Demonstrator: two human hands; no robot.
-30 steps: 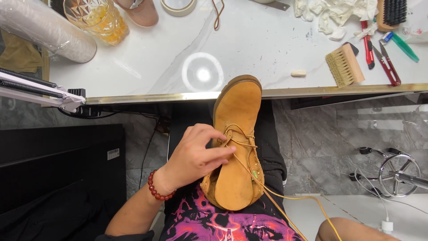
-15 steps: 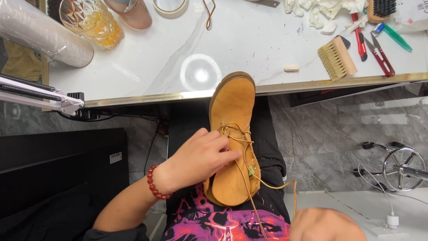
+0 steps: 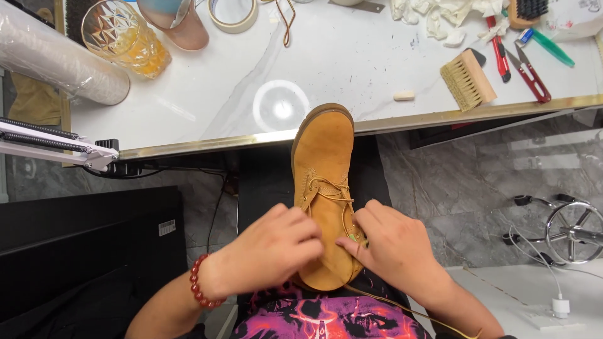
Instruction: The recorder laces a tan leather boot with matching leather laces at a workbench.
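White marble with a brass-coloured edge filled the upper half of the view, and below it ran grey stone tiling and a dark cabinet front. On the person's lap, at the centre, a tan boot [image 3: 323, 188] lay with its toe pointing to twelve o'clock, the toe cap overlapping the table [image 3: 352, 63] edge. The left hand [image 3: 270, 251], with a red bead bracelet [image 3: 200, 284] at its wrist, lay curled against the boot's nine o'clock side, fingers bent onto the upper near the eyelets; whether it pinched anything I could not tell. The right hand [image 3: 396, 248] came in from four o'clock, its fingers closed to a pinch at the tan lace [image 3: 326, 188], which crossed the boot's front just beyond the fingertips, while a loose length trailed off toward five o'clock over a pink and black patterned garment [image 3: 326, 317]. On the table, a wooden brush [image 3: 468, 78] lay at two o'clock from the boot, red snips [image 3: 531, 75] just beyond it, and a small pale eraser-like block [image 3: 404, 96] near the edge. A cut-glass tumbler [image 3: 122, 34] with amber liquid stood at eleven o'clock beside a roll of clear film [image 3: 56, 59], and a ring of tape [image 3: 232, 12] lay at the top edge. Crumpled white gloves [image 3: 440, 16] sat at one o'clock.
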